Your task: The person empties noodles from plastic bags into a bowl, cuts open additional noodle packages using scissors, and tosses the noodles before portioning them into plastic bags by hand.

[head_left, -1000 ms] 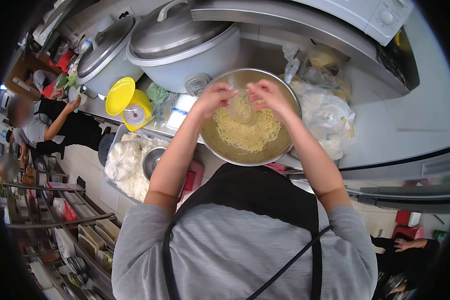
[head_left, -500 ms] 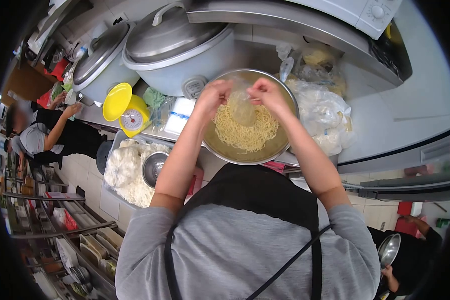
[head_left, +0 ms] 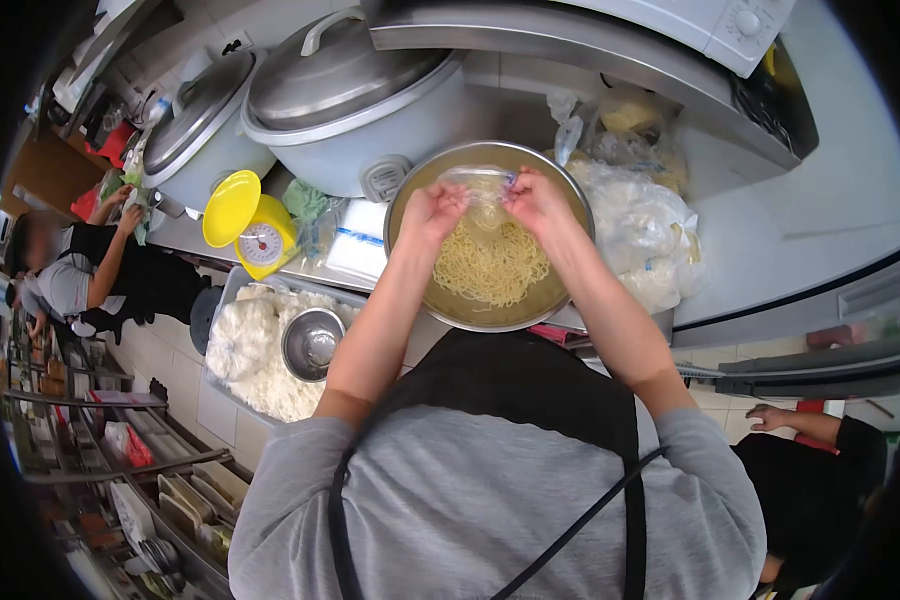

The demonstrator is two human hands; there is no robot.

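A clear plastic bag (head_left: 485,188) with some pale contents, apparently noodles, hangs between my hands. My left hand (head_left: 436,208) is closed on one side of its mouth. On the other side, my right hand (head_left: 536,204) pinches the bag's edge. Below them, thin yellow noodles (head_left: 492,268) lie heaped in a large metal bowl (head_left: 560,300). The bottom of the bag is over the noodles; I cannot tell whether it touches them.
Two large lidded cookers (head_left: 355,110) stand behind on the left. Near them are a yellow scale (head_left: 268,240) and a white packet (head_left: 360,240). A tub of white food holds a small metal bowl (head_left: 313,345). Plastic bags (head_left: 635,220) lie to the right. Co-workers (head_left: 100,260) stand at both sides.
My hands have tilted and the bag's mouth is stretched wider between them. At the right, the co-worker's metal bowl has gone out of sight and an arm now reaches out.
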